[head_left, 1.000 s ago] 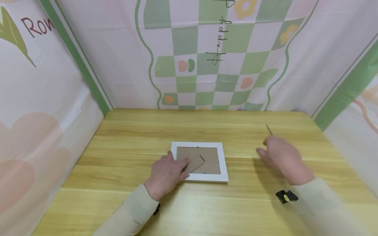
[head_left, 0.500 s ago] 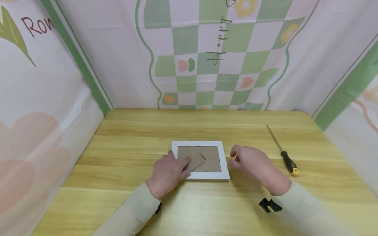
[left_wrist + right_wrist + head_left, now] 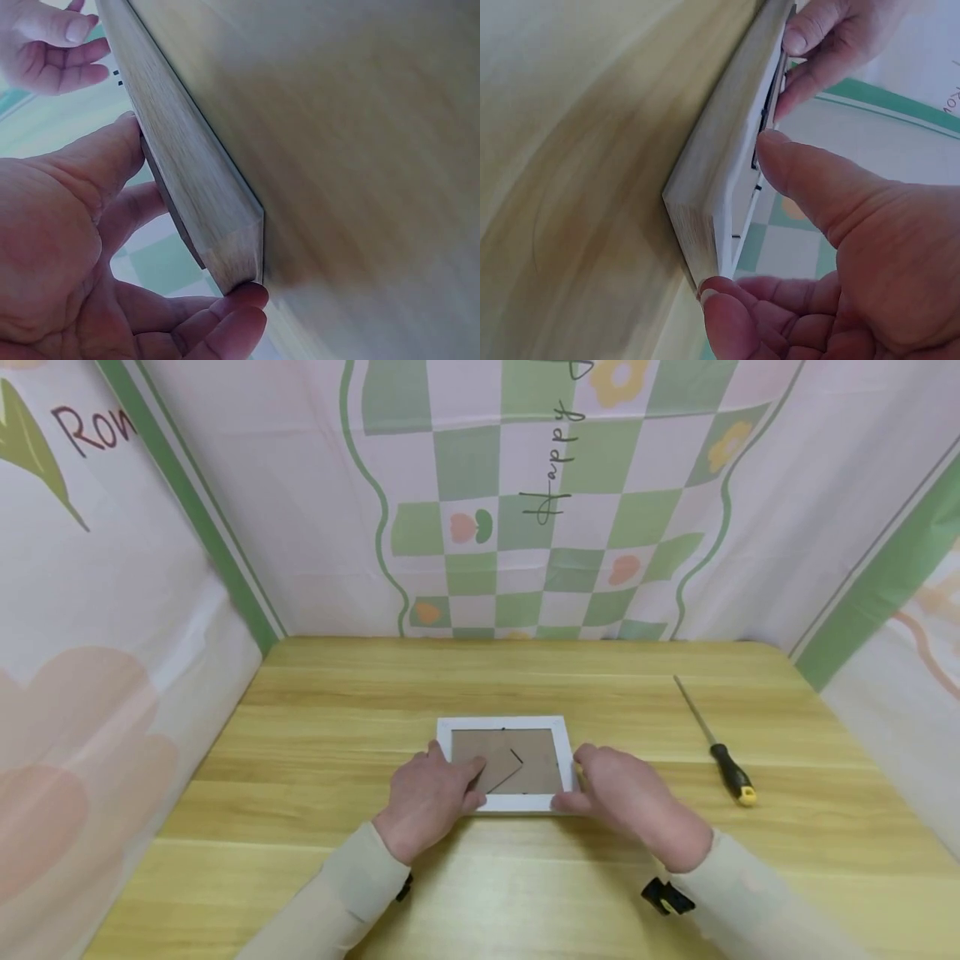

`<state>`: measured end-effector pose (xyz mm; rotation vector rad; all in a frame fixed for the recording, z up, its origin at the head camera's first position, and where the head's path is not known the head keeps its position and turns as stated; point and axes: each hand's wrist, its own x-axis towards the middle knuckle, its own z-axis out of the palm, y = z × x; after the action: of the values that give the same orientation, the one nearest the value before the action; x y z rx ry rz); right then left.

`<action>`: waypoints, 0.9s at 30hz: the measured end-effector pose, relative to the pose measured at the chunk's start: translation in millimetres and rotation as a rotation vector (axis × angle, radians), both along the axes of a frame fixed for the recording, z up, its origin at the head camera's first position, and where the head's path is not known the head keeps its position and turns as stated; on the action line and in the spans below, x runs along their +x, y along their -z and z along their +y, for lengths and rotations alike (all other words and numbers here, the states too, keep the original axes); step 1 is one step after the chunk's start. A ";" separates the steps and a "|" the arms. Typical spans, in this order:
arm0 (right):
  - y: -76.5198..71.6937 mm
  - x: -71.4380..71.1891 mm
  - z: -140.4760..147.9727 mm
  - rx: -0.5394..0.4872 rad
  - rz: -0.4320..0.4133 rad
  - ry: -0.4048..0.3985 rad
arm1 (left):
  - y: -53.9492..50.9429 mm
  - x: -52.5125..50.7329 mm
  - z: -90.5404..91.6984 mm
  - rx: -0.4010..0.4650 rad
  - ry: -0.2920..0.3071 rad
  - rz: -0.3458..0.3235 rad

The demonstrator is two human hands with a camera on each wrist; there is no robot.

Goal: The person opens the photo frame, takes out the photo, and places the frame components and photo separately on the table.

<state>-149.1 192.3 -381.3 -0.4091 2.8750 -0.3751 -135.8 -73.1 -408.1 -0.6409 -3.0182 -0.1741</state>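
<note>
A white picture frame (image 3: 517, 804) lies face down on the wooden table, its brown backing board (image 3: 536, 747) showing, with a fold-out stand flap outlined on it. My left hand (image 3: 426, 802) grips the frame's near left corner; its thumb is at the near edge, and one finger rests on the backing. At the near right corner my right hand (image 3: 626, 789) holds the frame, thumb on the near bar and fingers against the right side. Both wrist views show the frame's thick side edge (image 3: 180, 142), fingertips curled at its corner. Parts of the curled fingers are hidden in the head view.
A screwdriver (image 3: 731, 774) with a black and yellow handle lies to the right of my right hand, shaft pointing away. Patterned cloth (image 3: 517, 527) hangs behind the table and at both sides.
My right hand has left the screwdriver on the table and moved left to the frame, taking hold of its near right corner. My left hand has stayed on the frame.
</note>
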 end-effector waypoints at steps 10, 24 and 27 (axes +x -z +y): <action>8.5 3.7 -7.4 0.028 0.056 -0.027 | 1.5 -2.4 1.5 0.022 -0.003 -0.023; 10.0 -2.2 -1.2 0.037 0.071 -0.049 | 4.8 -0.1 5.4 0.013 0.011 0.019; 10.1 -4.2 1.5 0.031 0.074 -0.058 | 4.3 0.9 6.0 0.032 0.013 0.007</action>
<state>-153.2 193.8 -391.4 -0.5100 2.9291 -0.3107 -134.9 -67.1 -412.5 -0.6570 -2.9990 -0.2194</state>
